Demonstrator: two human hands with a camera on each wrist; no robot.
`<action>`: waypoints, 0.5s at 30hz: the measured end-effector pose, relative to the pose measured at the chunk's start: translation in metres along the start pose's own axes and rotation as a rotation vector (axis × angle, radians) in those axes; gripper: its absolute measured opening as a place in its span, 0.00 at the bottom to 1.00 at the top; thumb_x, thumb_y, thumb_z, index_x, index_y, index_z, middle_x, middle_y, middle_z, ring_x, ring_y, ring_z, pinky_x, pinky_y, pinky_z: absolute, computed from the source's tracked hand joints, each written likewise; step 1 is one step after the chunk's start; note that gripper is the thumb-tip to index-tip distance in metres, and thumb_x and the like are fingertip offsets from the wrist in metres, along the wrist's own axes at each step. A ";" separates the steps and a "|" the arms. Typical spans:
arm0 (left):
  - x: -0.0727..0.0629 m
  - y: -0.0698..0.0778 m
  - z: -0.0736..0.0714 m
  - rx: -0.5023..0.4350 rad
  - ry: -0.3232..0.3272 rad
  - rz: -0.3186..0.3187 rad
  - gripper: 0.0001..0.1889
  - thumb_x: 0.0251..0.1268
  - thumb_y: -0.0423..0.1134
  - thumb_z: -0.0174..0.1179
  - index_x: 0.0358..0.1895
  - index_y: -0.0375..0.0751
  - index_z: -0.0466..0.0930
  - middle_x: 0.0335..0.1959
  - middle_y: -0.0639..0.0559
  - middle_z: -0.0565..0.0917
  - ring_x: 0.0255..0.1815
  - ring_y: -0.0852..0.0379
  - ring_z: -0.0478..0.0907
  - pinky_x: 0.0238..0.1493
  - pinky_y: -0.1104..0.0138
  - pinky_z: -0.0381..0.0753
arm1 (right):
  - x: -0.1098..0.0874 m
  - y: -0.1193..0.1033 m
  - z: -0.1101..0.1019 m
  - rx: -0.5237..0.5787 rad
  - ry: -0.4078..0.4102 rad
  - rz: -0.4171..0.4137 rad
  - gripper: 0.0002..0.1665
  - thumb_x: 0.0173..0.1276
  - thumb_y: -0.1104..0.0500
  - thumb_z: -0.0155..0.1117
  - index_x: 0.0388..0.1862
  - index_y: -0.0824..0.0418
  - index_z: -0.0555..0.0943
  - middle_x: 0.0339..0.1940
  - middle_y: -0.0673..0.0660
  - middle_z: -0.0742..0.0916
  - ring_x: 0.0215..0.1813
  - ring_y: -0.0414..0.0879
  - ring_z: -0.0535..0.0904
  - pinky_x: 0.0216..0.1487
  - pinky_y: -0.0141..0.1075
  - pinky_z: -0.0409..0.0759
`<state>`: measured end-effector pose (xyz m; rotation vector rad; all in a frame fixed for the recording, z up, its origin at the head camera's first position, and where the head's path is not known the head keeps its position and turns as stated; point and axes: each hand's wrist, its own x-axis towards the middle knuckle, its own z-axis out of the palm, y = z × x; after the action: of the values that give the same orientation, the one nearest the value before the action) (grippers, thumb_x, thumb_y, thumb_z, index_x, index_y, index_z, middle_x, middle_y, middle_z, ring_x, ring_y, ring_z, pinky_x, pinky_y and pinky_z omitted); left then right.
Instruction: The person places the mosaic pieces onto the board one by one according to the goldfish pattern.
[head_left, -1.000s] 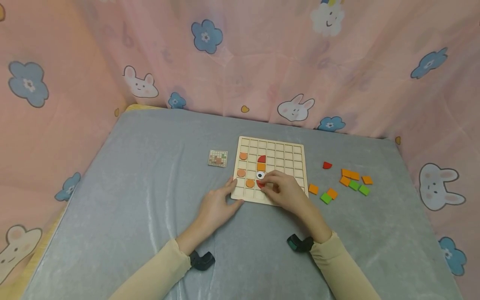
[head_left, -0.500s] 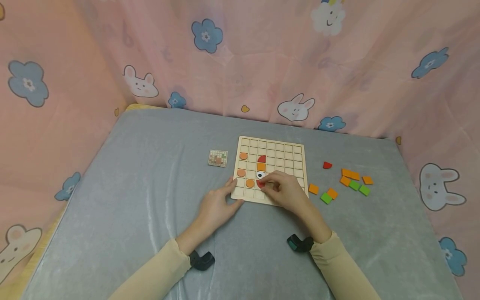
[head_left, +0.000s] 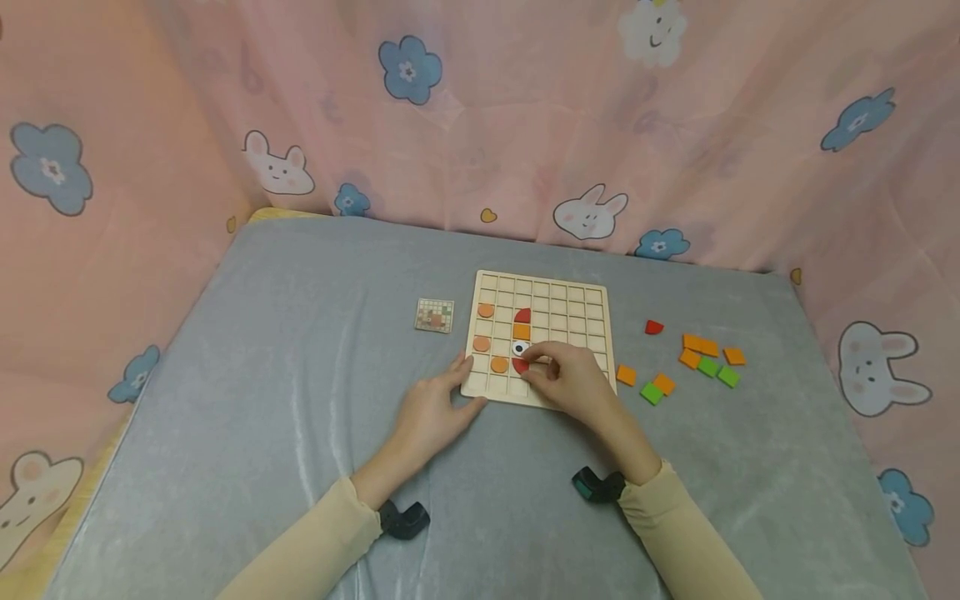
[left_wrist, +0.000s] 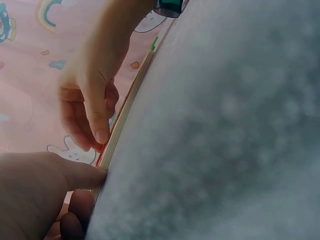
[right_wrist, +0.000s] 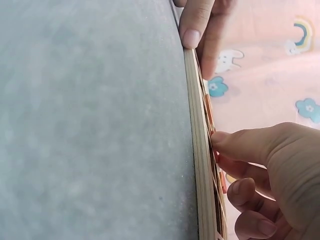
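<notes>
A wooden grid board (head_left: 577,312) lies on the grey cloth. My left hand (head_left: 431,412) grips its near left corner, thumb at the front edge and fingers along the left side. My right hand (head_left: 573,379) pinches a red quarter-circle tile (head_left: 519,365) in a lower cell, partly hidden by the fingertips. In the right wrist view the right thumb (right_wrist: 222,139) is right at the board's edge. Above that tile, one column holds a white eye tile (head_left: 519,348), an orange square (head_left: 521,332) and another red quarter-circle (head_left: 522,316). Orange discs (head_left: 498,364) sit in cells further left.
A small pattern card (head_left: 434,316) lies left of the board. To the right are scattered several orange squares (head_left: 626,375), green squares (head_left: 652,393) and a loose red quarter-circle (head_left: 654,327). A pink printed curtain (head_left: 465,150) surrounds the cloth-covered table (head_left: 300,333).
</notes>
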<state>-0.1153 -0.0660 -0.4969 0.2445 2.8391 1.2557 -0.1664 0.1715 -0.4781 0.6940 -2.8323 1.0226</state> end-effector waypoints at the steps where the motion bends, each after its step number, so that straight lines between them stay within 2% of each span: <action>1: 0.000 0.000 0.000 0.001 0.002 0.004 0.35 0.66 0.45 0.75 0.74 0.40 0.76 0.75 0.43 0.75 0.73 0.39 0.74 0.67 0.48 0.80 | 0.000 -0.001 0.000 -0.008 0.001 -0.004 0.12 0.64 0.63 0.80 0.46 0.60 0.91 0.30 0.51 0.88 0.24 0.39 0.71 0.27 0.33 0.70; 8: 0.001 0.001 -0.001 0.006 0.001 0.009 0.35 0.66 0.45 0.75 0.74 0.38 0.76 0.75 0.43 0.75 0.72 0.38 0.74 0.67 0.47 0.80 | 0.000 -0.002 -0.003 -0.009 0.010 -0.008 0.11 0.64 0.63 0.79 0.46 0.60 0.91 0.27 0.51 0.86 0.24 0.40 0.71 0.27 0.33 0.69; 15: 0.001 -0.001 0.000 -0.001 -0.002 0.012 0.35 0.66 0.45 0.75 0.74 0.38 0.77 0.75 0.42 0.75 0.73 0.38 0.74 0.67 0.47 0.80 | -0.002 0.003 -0.003 0.007 0.005 0.061 0.09 0.65 0.62 0.79 0.44 0.59 0.92 0.26 0.49 0.85 0.26 0.41 0.72 0.28 0.34 0.69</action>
<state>-0.1160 -0.0661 -0.4975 0.2626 2.8398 1.2578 -0.1665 0.1763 -0.4775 0.6083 -2.8639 1.0423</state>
